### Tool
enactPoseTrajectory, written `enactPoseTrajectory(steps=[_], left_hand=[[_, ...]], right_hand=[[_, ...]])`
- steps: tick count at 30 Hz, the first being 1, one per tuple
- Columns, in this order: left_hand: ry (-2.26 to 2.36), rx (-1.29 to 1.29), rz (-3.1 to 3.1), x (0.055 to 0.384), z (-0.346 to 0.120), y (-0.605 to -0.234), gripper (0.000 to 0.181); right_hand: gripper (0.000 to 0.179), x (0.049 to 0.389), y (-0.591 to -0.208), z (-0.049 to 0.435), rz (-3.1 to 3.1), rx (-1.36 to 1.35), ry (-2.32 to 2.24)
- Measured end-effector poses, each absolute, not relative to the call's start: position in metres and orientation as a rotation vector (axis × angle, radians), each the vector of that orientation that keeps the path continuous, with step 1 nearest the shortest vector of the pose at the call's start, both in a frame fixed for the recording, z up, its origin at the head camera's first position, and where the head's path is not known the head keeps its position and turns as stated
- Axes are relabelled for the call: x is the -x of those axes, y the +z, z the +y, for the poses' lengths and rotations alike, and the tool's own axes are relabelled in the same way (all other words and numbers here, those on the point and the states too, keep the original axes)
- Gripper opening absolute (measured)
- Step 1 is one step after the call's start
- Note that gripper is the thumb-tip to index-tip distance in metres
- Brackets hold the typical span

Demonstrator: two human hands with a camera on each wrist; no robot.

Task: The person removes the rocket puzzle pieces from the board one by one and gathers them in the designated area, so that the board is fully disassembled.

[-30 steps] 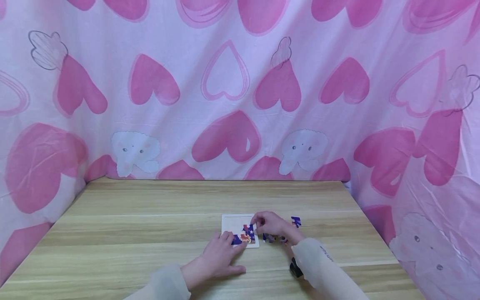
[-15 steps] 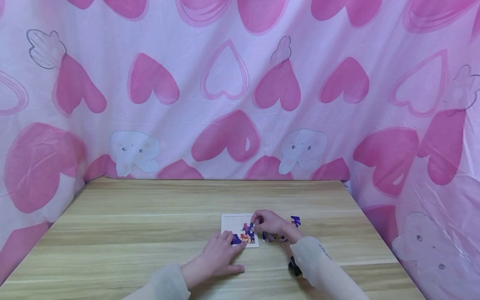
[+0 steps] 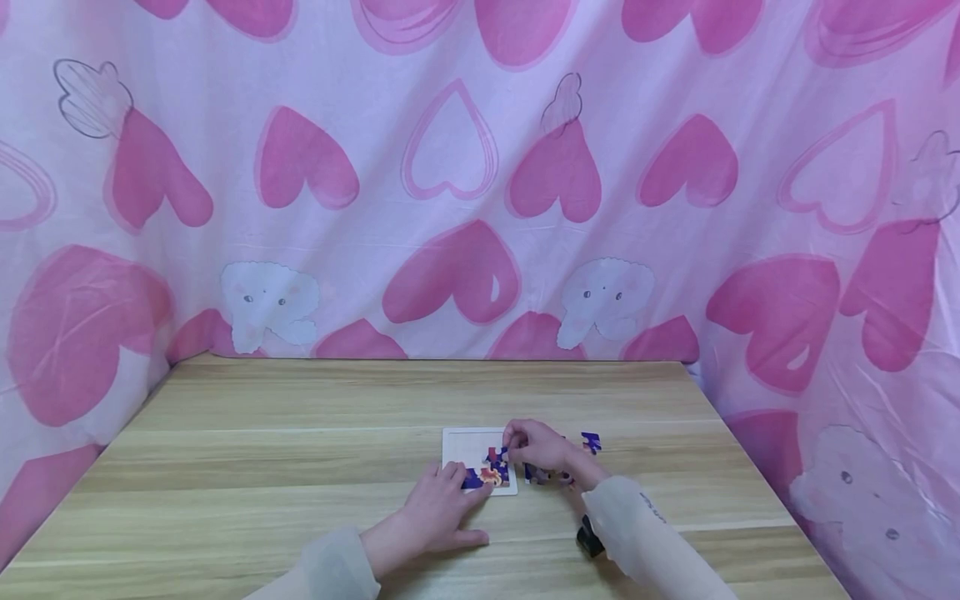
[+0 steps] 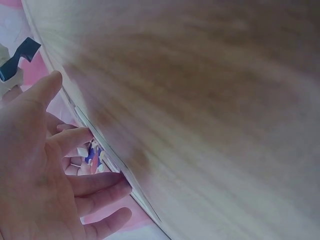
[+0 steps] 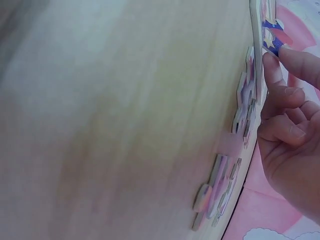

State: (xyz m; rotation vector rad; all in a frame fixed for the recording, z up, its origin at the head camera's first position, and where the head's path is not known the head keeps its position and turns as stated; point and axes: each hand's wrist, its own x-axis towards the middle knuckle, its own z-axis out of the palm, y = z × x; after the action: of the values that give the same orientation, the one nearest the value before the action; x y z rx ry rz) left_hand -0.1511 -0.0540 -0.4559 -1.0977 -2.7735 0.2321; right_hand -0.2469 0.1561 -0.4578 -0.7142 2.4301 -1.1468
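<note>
A white puzzle tray (image 3: pixel 465 442) lies on the table, with several blue and orange puzzle pieces (image 3: pixel 491 477) fitted along its near edge and right side. My left hand (image 3: pixel 438 508) rests at the tray's near left, fingers fairly straight, fingertips on its near edge and thumb spread on the table. Over the right edge of the tray, my right hand (image 3: pixel 540 444) pinches a dark blue puzzle piece with a yellow star (image 5: pixel 272 44) between thumb and index finger. Its other fingers are curled. In the head view, the right fingertips partly hide that piece.
Loose puzzle pieces (image 3: pixel 537 475) lie right of the tray, partly under the right hand and forearm. Farther right lies another blue piece (image 3: pixel 591 442). A black strap (image 3: pixel 589 537) shows at the right wrist. A pink heart-patterned curtain (image 3: pixel 450 167) stands around the wooden table (image 3: pixel 300 467).
The right hand has shifted very slightly at the tray's upper right corner, its fingertips still at the piece. The left hand has stayed in place.
</note>
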Motion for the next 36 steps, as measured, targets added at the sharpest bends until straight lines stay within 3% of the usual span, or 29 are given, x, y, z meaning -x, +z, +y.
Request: enactPoseTrajectory(steps=[18,36], left_hand=[[0.238,1.099,-2.732,0.152,-0.055,-0.460,0.068],[0.220,1.109,-2.737,0.152,-0.056,-0.459,0.066]], right_hand=[[0.012,0.246,-0.459,0.177,2.398,0.591,-1.288],[0.014,0.238,-0.450,0.216,2.355,0.640,-1.284]])
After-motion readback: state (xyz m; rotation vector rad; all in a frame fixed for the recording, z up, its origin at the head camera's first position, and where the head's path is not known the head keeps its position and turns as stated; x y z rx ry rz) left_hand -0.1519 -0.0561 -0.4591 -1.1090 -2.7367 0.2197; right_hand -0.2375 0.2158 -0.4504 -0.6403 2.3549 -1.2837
